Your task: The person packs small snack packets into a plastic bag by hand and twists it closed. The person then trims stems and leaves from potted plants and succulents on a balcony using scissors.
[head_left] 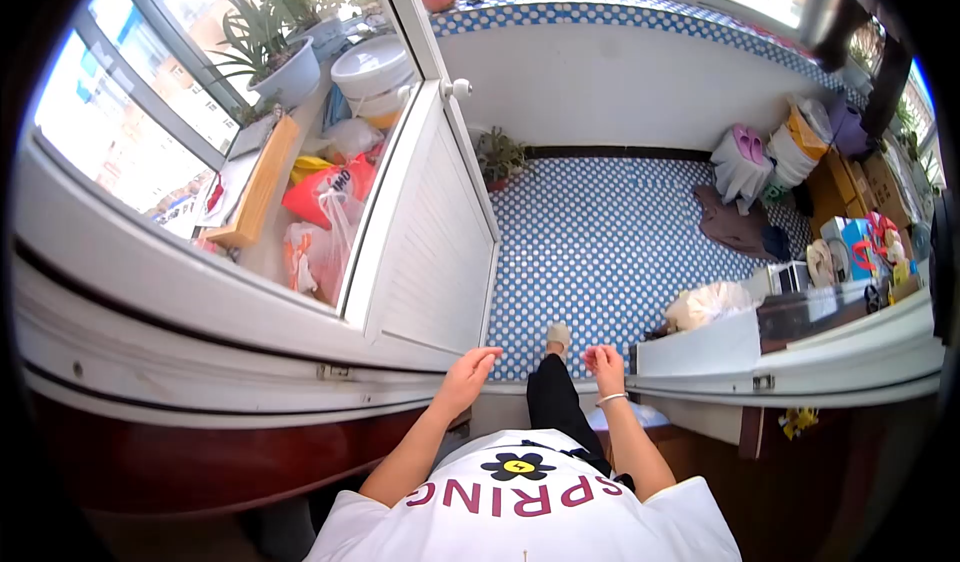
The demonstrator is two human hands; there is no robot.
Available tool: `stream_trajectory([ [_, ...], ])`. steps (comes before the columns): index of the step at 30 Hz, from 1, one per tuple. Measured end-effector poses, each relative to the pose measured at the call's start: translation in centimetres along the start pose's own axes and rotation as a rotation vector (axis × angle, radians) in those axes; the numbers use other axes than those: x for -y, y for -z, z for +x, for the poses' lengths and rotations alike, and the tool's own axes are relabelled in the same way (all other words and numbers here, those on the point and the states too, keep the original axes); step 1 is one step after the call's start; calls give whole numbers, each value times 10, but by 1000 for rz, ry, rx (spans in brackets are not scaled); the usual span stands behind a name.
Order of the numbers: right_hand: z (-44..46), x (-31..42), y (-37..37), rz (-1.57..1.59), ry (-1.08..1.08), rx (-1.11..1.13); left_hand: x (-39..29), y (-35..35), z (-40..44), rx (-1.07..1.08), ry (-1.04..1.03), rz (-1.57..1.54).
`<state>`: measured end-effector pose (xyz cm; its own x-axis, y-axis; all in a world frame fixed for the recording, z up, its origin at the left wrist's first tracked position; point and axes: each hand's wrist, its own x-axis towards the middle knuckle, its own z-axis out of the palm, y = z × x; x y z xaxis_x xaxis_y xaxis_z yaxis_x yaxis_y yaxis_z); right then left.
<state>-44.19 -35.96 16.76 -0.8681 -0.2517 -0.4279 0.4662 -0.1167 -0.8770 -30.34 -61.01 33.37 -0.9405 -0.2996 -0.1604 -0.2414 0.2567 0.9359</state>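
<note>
Both of my hands hang in front of my white shirt, above the doorway sill. My left hand [468, 377] is near the lower edge of the white door [430, 232], its fingers stretched out and holding nothing. On the other side of my dark trouser leg [555, 402], my right hand [605, 367] has its fingers loosely bent and apart, with nothing visible in them; a bracelet circles that wrist. One foot [558, 336] rests on the blue dotted floor [600, 232] between the hands.
Plastic bags [335, 202], a white bucket [372, 72] and potted plants [285, 72] stand behind the door glass. On the right are a dark cloth [732, 224], a pale bag [708, 307], boxes [885, 187] and pink slippers [748, 145]. A potted plant [498, 157] sits by the wall.
</note>
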Motion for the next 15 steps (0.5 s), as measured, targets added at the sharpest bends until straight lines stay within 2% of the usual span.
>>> stream_trajectory([
  [4, 104, 43, 0, -14, -2, 47, -23, -22, 137, 36, 1, -12],
  [8, 192, 115, -15, -42, 48, 62, -73, -35, 251, 134, -139, 17],
  [11, 249, 163, -32, -172, 83, 88, -97, -31, 305, 77, -217, 82],
  [12, 263, 183, -42, -214, 102, 114, -108, -28, 317, 71, -107, 1],
  [15, 303, 233, -81, -266, 165, 205, -111, -14, 353, -5, -225, 85],
])
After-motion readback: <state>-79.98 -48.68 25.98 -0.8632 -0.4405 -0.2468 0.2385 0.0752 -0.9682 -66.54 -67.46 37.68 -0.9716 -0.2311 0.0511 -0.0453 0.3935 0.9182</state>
